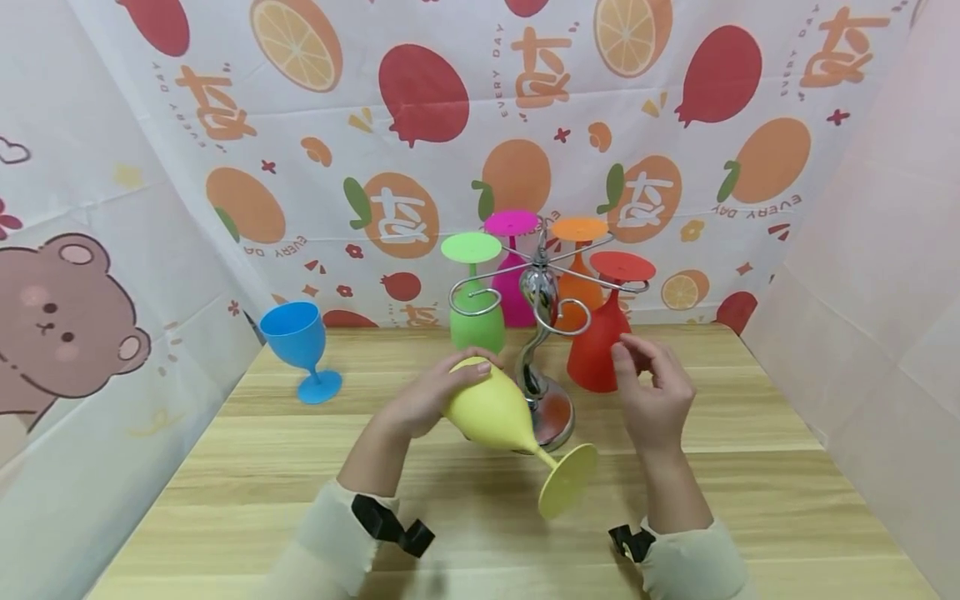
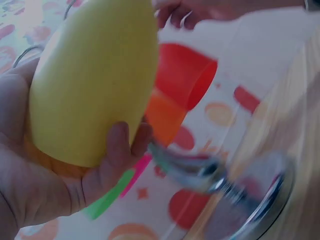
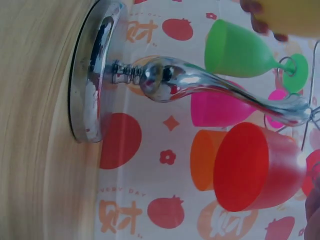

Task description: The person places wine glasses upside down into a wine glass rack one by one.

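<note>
My left hand (image 1: 431, 396) grips a yellow goblet (image 1: 495, 408) round its bowl. The goblet tilts, its foot pointing down to the right, in front of a chrome stemware rack (image 1: 534, 350). In the left wrist view, thumb and fingers wrap the yellow bowl (image 2: 95, 85) near its rim. My right hand (image 1: 656, 396) is raised beside the red goblet (image 1: 596, 350), fingers loosely bent and holding nothing. That red goblet (image 3: 250, 167) hangs upside down from the rack, its foot resting on a wire loop.
Green (image 1: 477, 321), magenta (image 1: 512, 292) and orange (image 1: 577, 287) goblets also hang upside down on the rack. A blue goblet (image 1: 295, 337) stands upright at the left of the wooden table (image 1: 262, 492). A fruit-print cloth (image 1: 465, 175) backs the table.
</note>
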A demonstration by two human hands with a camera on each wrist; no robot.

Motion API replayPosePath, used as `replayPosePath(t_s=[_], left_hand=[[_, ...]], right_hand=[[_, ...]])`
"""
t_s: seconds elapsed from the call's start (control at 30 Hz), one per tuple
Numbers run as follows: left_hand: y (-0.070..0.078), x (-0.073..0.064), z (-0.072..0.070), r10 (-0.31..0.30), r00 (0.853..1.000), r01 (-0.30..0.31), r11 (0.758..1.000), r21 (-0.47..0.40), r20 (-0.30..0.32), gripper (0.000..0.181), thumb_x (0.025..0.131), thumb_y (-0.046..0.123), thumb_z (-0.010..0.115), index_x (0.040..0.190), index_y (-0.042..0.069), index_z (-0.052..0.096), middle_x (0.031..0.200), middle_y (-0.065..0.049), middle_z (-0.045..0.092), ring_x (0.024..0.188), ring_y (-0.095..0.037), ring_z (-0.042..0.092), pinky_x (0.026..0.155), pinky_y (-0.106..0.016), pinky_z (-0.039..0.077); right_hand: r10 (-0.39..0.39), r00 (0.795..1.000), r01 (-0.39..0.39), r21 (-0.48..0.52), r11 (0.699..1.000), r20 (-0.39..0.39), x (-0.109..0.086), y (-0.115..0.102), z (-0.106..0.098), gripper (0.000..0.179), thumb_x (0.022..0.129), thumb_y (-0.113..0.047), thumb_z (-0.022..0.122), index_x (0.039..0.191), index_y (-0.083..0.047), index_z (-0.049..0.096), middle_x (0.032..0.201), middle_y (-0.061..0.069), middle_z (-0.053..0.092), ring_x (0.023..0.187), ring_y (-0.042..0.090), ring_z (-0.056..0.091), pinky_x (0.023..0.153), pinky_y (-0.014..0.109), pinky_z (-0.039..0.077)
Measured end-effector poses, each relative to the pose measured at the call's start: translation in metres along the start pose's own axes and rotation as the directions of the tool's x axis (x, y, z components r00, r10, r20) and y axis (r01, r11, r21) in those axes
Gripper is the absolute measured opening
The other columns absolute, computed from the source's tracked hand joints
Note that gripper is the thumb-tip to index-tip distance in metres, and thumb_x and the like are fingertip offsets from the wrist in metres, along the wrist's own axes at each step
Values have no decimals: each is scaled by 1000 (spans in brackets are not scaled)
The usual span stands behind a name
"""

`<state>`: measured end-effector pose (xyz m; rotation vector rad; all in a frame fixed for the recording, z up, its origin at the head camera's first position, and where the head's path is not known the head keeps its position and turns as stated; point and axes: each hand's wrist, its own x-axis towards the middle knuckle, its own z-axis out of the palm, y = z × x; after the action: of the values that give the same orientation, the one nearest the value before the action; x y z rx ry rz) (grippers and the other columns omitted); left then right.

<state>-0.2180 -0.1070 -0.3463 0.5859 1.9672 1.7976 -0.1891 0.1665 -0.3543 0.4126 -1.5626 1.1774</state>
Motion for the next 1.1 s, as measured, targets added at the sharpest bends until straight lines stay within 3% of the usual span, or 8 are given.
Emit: replayPosePath(t_s=[0.17, 0.37, 0.5, 0.63, 0.73, 0.83, 0.97, 1.1], left_hand=[[-3, 6, 26, 24, 999, -29, 983, -183, -29, 36, 98, 36, 45, 122, 11, 54, 109, -4, 60, 89, -17, 61, 71, -33, 54], [-10, 13, 45, 84, 995, -95, 943, -318, -50, 33, 100, 37, 41, 120, 13, 54, 108, 0, 61, 91, -14, 63, 74, -33, 55], [-12, 18, 50, 107, 993, -115, 926, -359, -44, 33, 101, 37, 39, 119, 14, 54, 108, 2, 62, 93, -15, 64, 76, -34, 55], [-14, 21, 53, 106, 994, -113, 917, -382, -41, 29, 102, 38, 37, 115, 21, 57, 109, 1, 62, 94, -16, 64, 76, -37, 57], [-14, 22, 55, 98, 995, -102, 910, -403, -30, 32, 102, 42, 36, 117, 21, 56, 110, -2, 61, 93, -18, 65, 71, -42, 59], [-14, 22, 57, 94, 994, -106, 907, -408, -48, 34, 102, 44, 36, 117, 21, 55, 112, -3, 60, 94, -19, 64, 69, -44, 60], [-14, 23, 62, 111, 988, -143, 918, -371, -106, 31, 102, 41, 38, 114, 21, 58, 117, 1, 58, 102, -16, 59, 82, -35, 55], [-15, 24, 66, 117, 983, -160, 926, -342, -143, 34, 101, 40, 41, 118, 17, 59, 121, 1, 56, 106, -16, 57, 86, -34, 52]], right_hand=[[-151, 964, 121, 145, 982, 220, -6, 10, 0, 20, 77, 5, 77, 95, 8, 72, 89, 20, 71, 80, 11, 62, 75, 13, 52], [-139, 871, 29, 233, 972, 471, 0, -14, -3, 33, 88, -19, 75, 112, 3, 69, 107, 16, 70, 103, 16, 66, 93, 21, 53], [-82, 778, -107, 260, 960, 623, 9, -32, -11, 41, 82, 6, 73, 122, 4, 63, 119, 20, 66, 120, 15, 60, 102, 22, 47], [4, 647, -267, 222, 938, 762, 14, -39, -16, 56, 79, 13, 70, 132, 5, 56, 132, 21, 58, 133, 12, 48, 111, 20, 37], [11, 595, -286, 199, 937, 804, 16, -42, -14, 68, 74, 9, 78, 136, 6, 50, 136, 21, 55, 134, 13, 45, 111, 20, 36], [-23, 600, -258, 221, 941, 799, 16, -44, -11, 81, 66, 10, 84, 137, 9, 47, 134, 24, 54, 132, 13, 48, 110, 19, 38], [-99, 641, -210, 299, 931, 761, 17, -48, -6, 85, 58, 15, 86, 133, 12, 47, 132, 29, 55, 132, 14, 50, 109, 20, 39], [-134, 679, -232, 385, 893, 721, 19, -48, -4, 82, 54, 21, 85, 127, 17, 48, 128, 32, 56, 129, 22, 54, 108, 25, 42]])
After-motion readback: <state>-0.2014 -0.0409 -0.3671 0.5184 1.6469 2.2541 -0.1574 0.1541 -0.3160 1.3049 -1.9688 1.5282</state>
